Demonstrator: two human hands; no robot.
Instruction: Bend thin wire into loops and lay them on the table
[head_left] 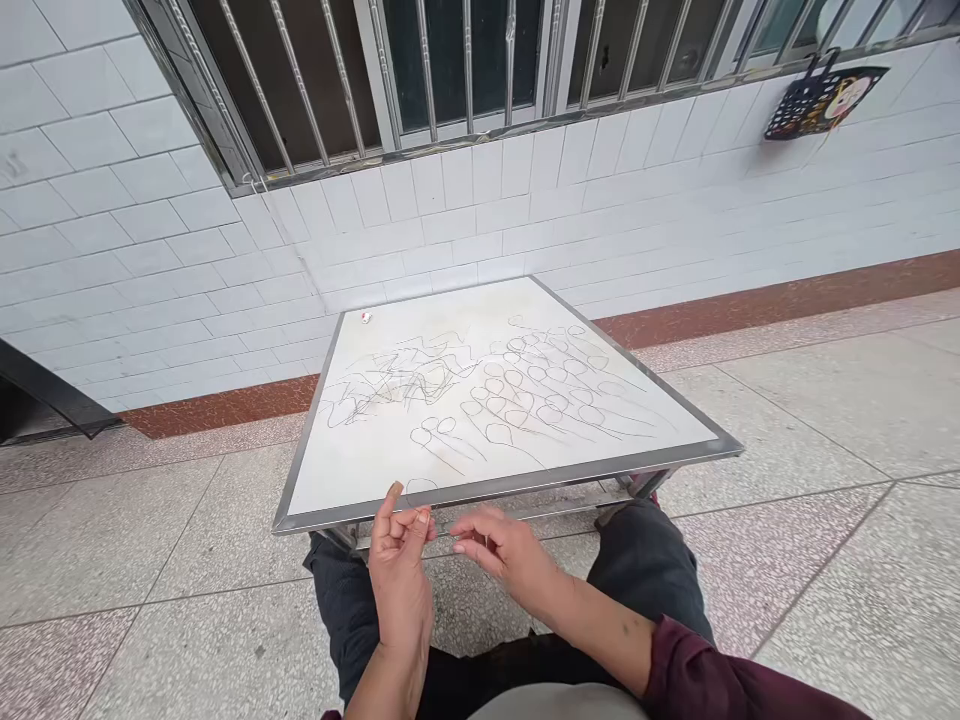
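Wire loop (421, 479), one: thin, dark, rounded; pinched between thumb and fingertip of the left hand (403, 572) by the white-topped table (517, 486)'s near edge. Right hand (514, 560) held beside, thumb and fingers parted.

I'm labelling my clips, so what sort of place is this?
Probably a walkway or porch just outside a building, though one view can't settle it: a barred window with dark space behind it, a white-tiled wall, and speckled floor slabs along the wall's foot.
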